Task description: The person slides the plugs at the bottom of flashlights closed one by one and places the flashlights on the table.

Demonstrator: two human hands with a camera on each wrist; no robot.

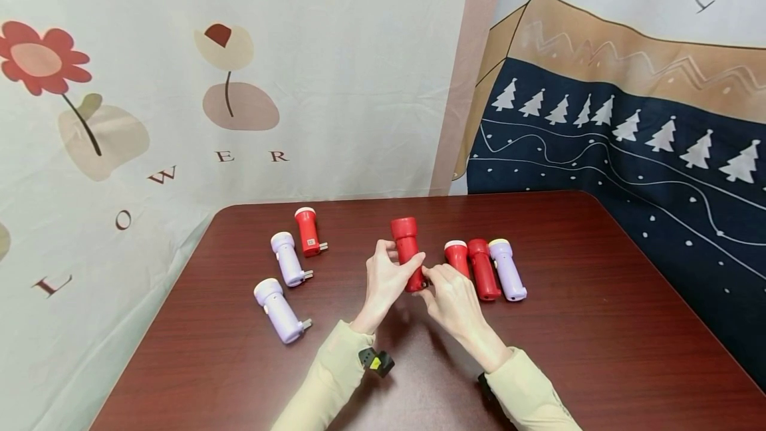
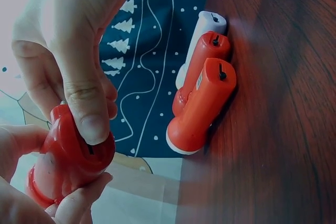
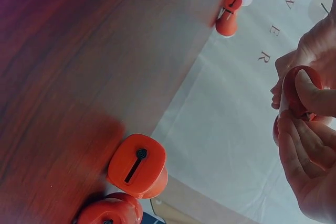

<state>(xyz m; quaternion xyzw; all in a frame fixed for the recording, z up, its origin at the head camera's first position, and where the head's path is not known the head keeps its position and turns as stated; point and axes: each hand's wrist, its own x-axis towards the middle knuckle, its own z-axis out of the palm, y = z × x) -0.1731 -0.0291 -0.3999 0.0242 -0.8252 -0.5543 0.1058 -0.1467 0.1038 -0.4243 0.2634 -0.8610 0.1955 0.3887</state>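
Note:
A red flashlight (image 1: 406, 241) is held above the table, its wide head pointing away. My left hand (image 1: 385, 278) grips its body, thumb on the near side. At its base end is my right hand (image 1: 455, 301), with fingers and thumb pinching there. In the left wrist view, the right thumb (image 2: 94, 127) presses over the dark slot in the base of the red flashlight (image 2: 68, 156). A small metal tip shows at the edge of the base. In the right wrist view the hands partly cover the flashlight (image 3: 302, 82).
Right of the hands lie a white-rimmed red flashlight (image 1: 457, 257), a red one (image 1: 483, 271) and a lavender one (image 1: 507, 271), side by side. At left are a red flashlight (image 1: 308, 231) and two lavender flashlights (image 1: 287, 259), plug prongs sticking out. Printed cloth hangs behind the table (image 1: 598, 351).

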